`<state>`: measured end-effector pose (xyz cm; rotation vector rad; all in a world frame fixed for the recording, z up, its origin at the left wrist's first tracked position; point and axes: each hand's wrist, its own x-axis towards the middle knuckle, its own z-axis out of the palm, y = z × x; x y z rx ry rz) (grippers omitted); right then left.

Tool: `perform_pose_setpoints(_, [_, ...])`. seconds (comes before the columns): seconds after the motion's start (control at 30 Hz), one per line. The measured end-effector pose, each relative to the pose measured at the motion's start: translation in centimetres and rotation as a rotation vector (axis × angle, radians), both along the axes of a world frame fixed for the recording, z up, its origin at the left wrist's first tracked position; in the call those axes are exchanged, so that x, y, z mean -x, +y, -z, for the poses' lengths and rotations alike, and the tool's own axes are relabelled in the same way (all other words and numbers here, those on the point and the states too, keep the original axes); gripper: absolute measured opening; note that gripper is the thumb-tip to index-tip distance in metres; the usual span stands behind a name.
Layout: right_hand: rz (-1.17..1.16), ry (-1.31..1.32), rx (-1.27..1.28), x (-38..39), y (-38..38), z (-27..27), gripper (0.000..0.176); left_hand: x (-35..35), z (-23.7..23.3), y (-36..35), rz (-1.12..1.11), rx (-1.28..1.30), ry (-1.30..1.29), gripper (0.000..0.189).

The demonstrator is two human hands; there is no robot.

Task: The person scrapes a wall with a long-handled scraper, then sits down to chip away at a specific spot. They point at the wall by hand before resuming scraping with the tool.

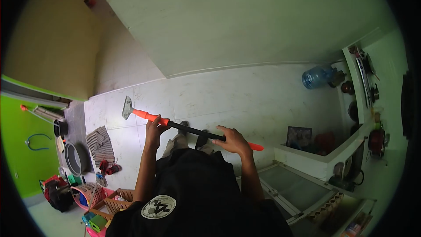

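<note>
A long-handled scraper (188, 129) lies slantwise across the front of my body, above the floor. Its flat grey metal head (127, 108) points to the left. My left hand (153, 132) is closed around the orange section behind the head. Farther back, my right hand (235, 141) grips the black shaft near the orange end, the thumb side towards the wall. Part of the shaft is hidden under the right hand. Below the scraper, my shoes show on the pale tiled floor (197, 101).
A blue water jug (318, 77) lies by the counter on the right. At left are a striped mat (100, 145), a grey basin (75, 159), red footwear (113, 169) and a pink basket (90, 192). A glass-panelled cabinet (289, 184) stands close on my right.
</note>
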<state>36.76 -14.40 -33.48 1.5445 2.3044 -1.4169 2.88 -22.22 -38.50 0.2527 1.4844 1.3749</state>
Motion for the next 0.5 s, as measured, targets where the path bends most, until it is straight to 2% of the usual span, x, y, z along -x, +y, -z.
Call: perform_pose_setpoints(0.5, [0.002, -0.047, 0.037, 0.1, 0.2, -1.3, 0.071, -1.0, -1.0, 1.0, 0.044, 0.011, 0.018, 0.028])
